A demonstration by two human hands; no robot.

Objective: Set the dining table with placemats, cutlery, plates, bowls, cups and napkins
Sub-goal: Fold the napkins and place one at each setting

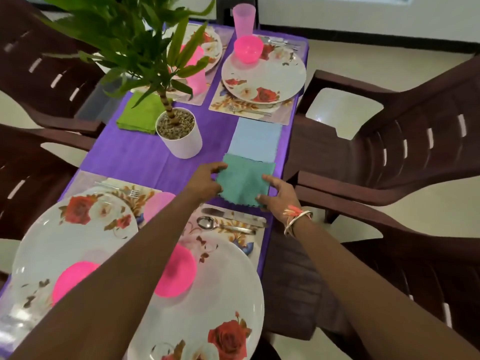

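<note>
The person's left hand (207, 181) has its fingers curled over the left edge of the teal napkin (245, 183), apparently pinching it. The right hand (279, 196) lies on the napkin's near right corner, index finger stretched flat on the cloth and thumb at the scalloped near edge; whether it pinches or only presses cannot be told. The teal napkin lies on the right side of the desk (135, 157), its far edge overlapping a pale blue napkin (255, 140) and its near edge just beyond the placemat (233, 229) that carries a spoon (207, 222) and a knife (228, 214). The step in hand looks like laying this napkin for the near right place. To do it well, the cloth should be drawn clear of the blue one and kept flat and square to the desk edge, with the forearms held clear of the pink bowl (174, 271) on the near plate (207, 307). A purple cloth covers the desk, with a potted plant (179, 136) at its middle, a green napkin (140, 113) left of it, and flowered plates, a pink bowl and a pink cup (243, 19) at the far end. Dark brown chairs (402, 141) stand on both sides on a pale floor
</note>
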